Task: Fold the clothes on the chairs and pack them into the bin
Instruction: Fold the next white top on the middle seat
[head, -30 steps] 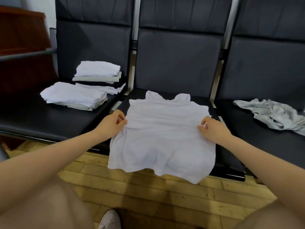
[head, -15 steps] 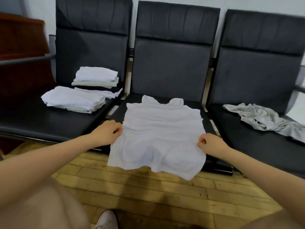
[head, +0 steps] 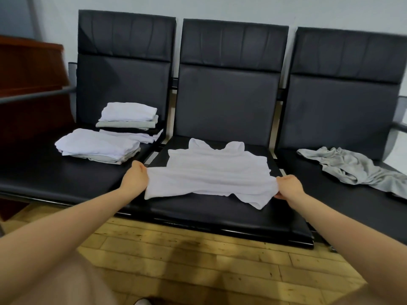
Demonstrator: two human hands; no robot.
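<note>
The white top [head: 217, 172] lies on the seat of the middle chair [head: 229, 212], its straps toward the backrest and its lower part lifted off the cushion. The left hand [head: 134, 180] pinches the top's left edge and the right hand [head: 287, 188] pinches its right edge, each with fingers curled into the cloth, so the fabric spans between them.

The top looks thin, light and limp: it sags in the middle and its hem droops and wrinkles below the held line. It will probably crease wherever it is laid and will not hold a shape, so taking it at the two side edges, level with each other, seems the best way to carry a straight fold toward the straps.

Left of the top, on the next seat, sit folded stacks [head: 99, 146]. Right of the top a grey garment [head: 352, 168] lies crumpled and unfolded. No bin is in view.
</note>
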